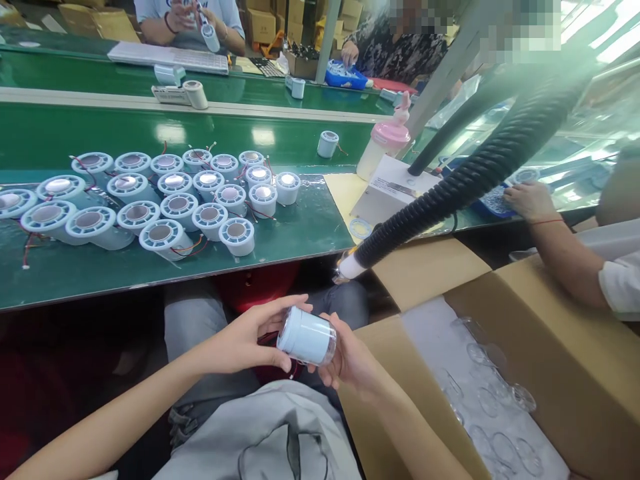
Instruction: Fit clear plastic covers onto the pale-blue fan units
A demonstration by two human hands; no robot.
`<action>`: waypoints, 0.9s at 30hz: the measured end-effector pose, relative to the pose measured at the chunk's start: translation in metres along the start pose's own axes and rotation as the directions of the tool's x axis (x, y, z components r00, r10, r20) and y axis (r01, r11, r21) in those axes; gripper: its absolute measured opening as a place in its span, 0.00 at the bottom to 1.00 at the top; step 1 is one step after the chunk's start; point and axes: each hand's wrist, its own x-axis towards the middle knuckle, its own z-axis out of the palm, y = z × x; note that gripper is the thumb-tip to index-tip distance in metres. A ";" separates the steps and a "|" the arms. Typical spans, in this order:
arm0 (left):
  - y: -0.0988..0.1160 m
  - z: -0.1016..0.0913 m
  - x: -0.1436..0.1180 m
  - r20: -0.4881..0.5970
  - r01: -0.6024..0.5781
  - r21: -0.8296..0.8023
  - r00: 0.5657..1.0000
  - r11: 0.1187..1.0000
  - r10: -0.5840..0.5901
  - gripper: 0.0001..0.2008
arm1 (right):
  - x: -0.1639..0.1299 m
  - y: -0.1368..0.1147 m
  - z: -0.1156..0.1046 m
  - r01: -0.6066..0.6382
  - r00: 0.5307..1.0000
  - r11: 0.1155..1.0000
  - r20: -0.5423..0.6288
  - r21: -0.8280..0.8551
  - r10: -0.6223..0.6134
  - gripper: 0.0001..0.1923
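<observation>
Both hands hold the pale blue cylinder (307,337) over the lap, below the green tabletop (300,233). The left hand (245,340) pinches its near end; the right hand (350,360) cradles the clear-sleeved far end. Turning it gently, fingertips off the clear sleeve, looks wisest. It is short, round and smooth.

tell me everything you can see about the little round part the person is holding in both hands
The round part is a short pale blue cylinder inside what looks like a clear plastic shell. It lies tilted on its side, one flat end toward the left hand. That hand's fingers wrap its upper and lower edge; the right hand cups its other end. It is held over the person's lap, below the green table edge.
</observation>
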 end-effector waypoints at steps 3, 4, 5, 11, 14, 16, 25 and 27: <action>-0.012 -0.007 0.025 -0.007 -0.017 -0.086 1.000 0.996 0.017 0.40 | 0.014 0.003 -0.011 0.046 0.997 0.991 -0.075 0.125 -0.036 0.28; -0.016 -0.009 0.035 0.000 -0.024 -0.104 1.000 0.994 0.024 0.41 | 0.019 0.004 -0.015 0.073 0.993 0.986 -0.099 0.149 -0.059 0.29; -0.019 -0.011 0.044 0.011 -0.031 -0.119 0.999 0.992 0.033 0.41 | 0.024 0.004 -0.018 0.104 0.989 0.981 -0.122 0.165 -0.084 0.30; -0.024 -0.022 0.089 0.092 -0.062 -0.094 0.993 0.994 0.071 0.37 | 0.045 -0.003 -0.036 0.215 0.967 0.950 -0.182 0.226 -0.176 0.31; -0.019 -0.027 0.095 0.112 -0.050 -0.035 0.992 0.998 0.053 0.33 | 0.050 -0.009 -0.040 0.217 0.968 0.951 -0.179 0.221 -0.179 0.31; -0.013 -0.029 0.092 0.107 -0.041 0.002 0.993 0.999 0.040 0.32 | 0.052 -0.013 -0.040 0.198 0.971 0.960 -0.172 0.198 -0.165 0.31; 0.016 -0.019 0.043 0.076 -0.281 0.625 0.950 0.728 0.302 0.20 | 0.031 -0.021 -0.027 0.088 0.987 0.994 -0.142 0.072 -0.077 0.27; 0.019 -0.018 0.037 0.146 -0.359 0.707 0.917 0.609 0.372 0.19 | 0.025 -0.021 -0.022 0.055 0.992 0.996 -0.119 0.066 -0.047 0.27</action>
